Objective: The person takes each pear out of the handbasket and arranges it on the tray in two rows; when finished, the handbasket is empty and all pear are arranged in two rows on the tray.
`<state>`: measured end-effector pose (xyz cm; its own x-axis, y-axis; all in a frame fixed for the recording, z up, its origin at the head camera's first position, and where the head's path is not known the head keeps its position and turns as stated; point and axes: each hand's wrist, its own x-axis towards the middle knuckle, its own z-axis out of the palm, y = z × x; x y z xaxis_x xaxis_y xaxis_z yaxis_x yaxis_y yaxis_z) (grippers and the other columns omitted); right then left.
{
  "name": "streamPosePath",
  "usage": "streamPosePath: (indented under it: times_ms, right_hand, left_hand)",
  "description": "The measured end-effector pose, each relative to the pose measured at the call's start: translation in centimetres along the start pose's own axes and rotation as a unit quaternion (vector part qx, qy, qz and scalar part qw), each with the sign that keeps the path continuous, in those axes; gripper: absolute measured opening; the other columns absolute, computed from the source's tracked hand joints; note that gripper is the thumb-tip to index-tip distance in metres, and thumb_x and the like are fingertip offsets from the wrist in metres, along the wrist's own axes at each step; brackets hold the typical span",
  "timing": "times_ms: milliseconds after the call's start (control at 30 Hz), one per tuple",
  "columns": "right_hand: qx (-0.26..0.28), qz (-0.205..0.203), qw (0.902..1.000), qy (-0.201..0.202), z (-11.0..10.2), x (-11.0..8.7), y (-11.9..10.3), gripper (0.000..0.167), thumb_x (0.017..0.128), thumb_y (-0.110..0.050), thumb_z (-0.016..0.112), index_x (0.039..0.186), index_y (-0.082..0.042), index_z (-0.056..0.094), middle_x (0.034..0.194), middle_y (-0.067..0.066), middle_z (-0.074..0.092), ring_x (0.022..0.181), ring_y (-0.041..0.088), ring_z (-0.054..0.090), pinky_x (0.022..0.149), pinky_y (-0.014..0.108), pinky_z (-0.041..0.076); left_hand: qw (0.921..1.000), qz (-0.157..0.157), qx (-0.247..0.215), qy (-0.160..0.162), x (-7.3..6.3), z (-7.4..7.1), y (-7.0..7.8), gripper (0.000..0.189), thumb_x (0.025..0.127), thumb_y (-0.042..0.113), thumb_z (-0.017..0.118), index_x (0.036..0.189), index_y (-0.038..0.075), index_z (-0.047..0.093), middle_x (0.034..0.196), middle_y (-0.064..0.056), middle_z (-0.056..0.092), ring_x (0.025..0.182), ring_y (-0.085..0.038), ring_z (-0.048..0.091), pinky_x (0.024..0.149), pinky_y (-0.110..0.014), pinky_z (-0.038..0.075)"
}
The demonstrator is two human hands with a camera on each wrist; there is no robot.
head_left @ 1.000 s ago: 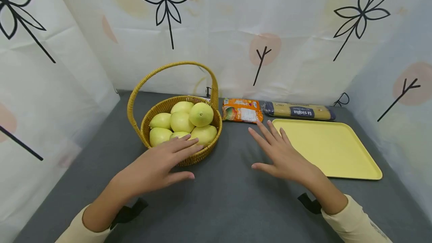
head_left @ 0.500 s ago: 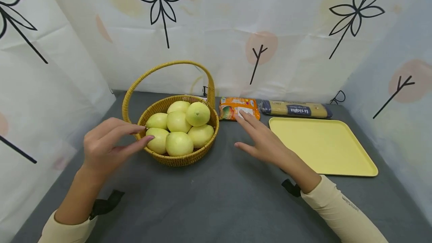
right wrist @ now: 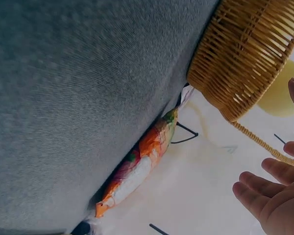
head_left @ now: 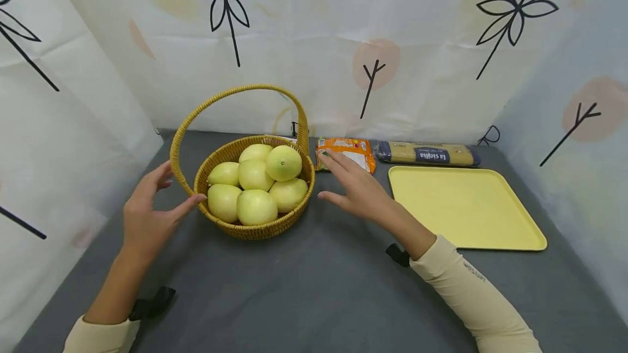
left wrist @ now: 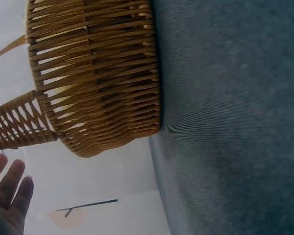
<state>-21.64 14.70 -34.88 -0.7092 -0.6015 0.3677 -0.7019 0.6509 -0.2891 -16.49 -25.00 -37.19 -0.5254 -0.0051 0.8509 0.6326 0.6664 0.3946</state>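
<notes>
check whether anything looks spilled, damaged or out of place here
Nothing stands out. The wicker basket stands upright on the grey table, its yellow-green fruits inside. The yellow tray lies flat, with the long pack behind it. The orange packet shows no tear, though the right hand hides part of it.

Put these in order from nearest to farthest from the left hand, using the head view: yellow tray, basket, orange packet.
From the left hand:
1. Basket: immediately to its right.
2. Orange packet: farther back, just past the basket's right side.
3. Yellow tray: farthest, on the right.
</notes>
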Motion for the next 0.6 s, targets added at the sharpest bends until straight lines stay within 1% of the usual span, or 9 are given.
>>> streamPosePath:
  times_ms: [33,133,167,233,267,367,467,600]
  right_hand:
    - [0.0,0.001,1.0,0.004,0.1,0.2,0.0,0.083,0.091,-0.034,0.077,0.158,-0.011,0.033,0.161,0.013,0.03,0.143,0.034,0.035,0.114,0.052,0.036]
    - [-0.002,0.006,0.9999,0.012,0.2,0.8,0.0,0.081,0.09,-0.034,0.078,0.155,-0.011,0.038,0.158,0.013,0.035,0.141,0.034,0.037,0.114,0.052,0.037]
    - [-0.001,0.007,0.9999,0.014,0.2,1.0,0.0,0.081,0.089,-0.034,0.079,0.155,-0.01,0.039,0.157,0.013,0.036,0.141,0.033,0.038,0.114,0.051,0.037]
    - [0.0,0.005,0.9998,0.017,0.4,1.4,-0.1,0.079,0.089,-0.033,0.08,0.153,-0.008,0.041,0.156,0.013,0.038,0.14,0.033,0.038,0.113,0.051,0.037]
    - [0.001,0.006,0.9998,0.017,0.4,1.7,-0.3,0.079,0.089,-0.033,0.08,0.152,-0.007,0.042,0.156,0.014,0.039,0.14,0.033,0.038,0.113,0.051,0.038]
    - [0.0,0.004,0.9999,0.01,0.7,2.3,-0.8,0.077,0.089,-0.033,0.08,0.151,-0.006,0.043,0.155,0.016,0.039,0.141,0.034,0.038,0.113,0.052,0.037]
    - [0.002,-0.001,1.0,0.006,0.9,3.1,-1.4,0.077,0.089,-0.032,0.079,0.151,-0.005,0.042,0.154,0.018,0.04,0.141,0.034,0.037,0.114,0.052,0.036]
    - [0.012,-0.006,0.9998,0.013,1.4,4.1,-2.0,0.078,0.089,-0.031,0.079,0.152,-0.005,0.041,0.155,0.018,0.039,0.141,0.034,0.038,0.113,0.054,0.037]
  left_hand:
    - [0.9999,-0.007,-0.001,-0.012,-0.2,0.0,-0.3,0.081,0.078,0.058,0.079,0.13,-0.002,0.065,0.12,-0.02,0.067,0.112,-0.005,0.059,0.097,-0.012,0.044]
    - [0.999,-0.022,-0.002,-0.039,-0.8,0.0,-0.9,0.067,0.074,0.033,0.091,0.128,0.002,0.067,0.117,-0.014,0.071,0.108,0.005,0.059,0.097,-0.01,0.044]
    - [0.9986,-0.026,-0.005,-0.046,-0.9,0.1,-1.0,0.067,0.071,0.021,0.093,0.129,0.002,0.067,0.116,-0.013,0.072,0.108,0.007,0.059,0.096,-0.009,0.044]
    - [0.9977,-0.031,-0.01,-0.059,-1.0,0.0,-0.9,0.074,0.063,0.001,0.094,0.131,0.004,0.066,0.114,-0.013,0.072,0.104,0.009,0.06,0.093,-0.008,0.046]
    - [0.9972,-0.032,-0.011,-0.067,-1.0,0.0,-0.8,0.078,0.06,-0.004,0.093,0.133,0.005,0.065,0.113,-0.013,0.073,0.103,0.009,0.061,0.091,-0.008,0.047]
    - [0.995,-0.038,-0.018,-0.091,-0.9,-0.2,-0.5,0.082,0.06,-0.008,0.092,0.136,0.007,0.063,0.11,-0.013,0.073,0.099,0.01,0.062,0.088,-0.008,0.049]
    - [0.9932,-0.037,-0.022,-0.108,-1.0,-0.4,-0.5,0.083,0.061,-0.008,0.092,0.136,0.007,0.062,0.107,-0.012,0.073,0.097,0.011,0.062,0.086,-0.008,0.049]
    - [0.9915,-0.031,-0.022,-0.124,-1.2,-0.5,-0.7,0.082,0.058,-0.007,0.093,0.134,0.003,0.063,0.107,-0.011,0.073,0.098,0.011,0.061,0.086,-0.007,0.049]
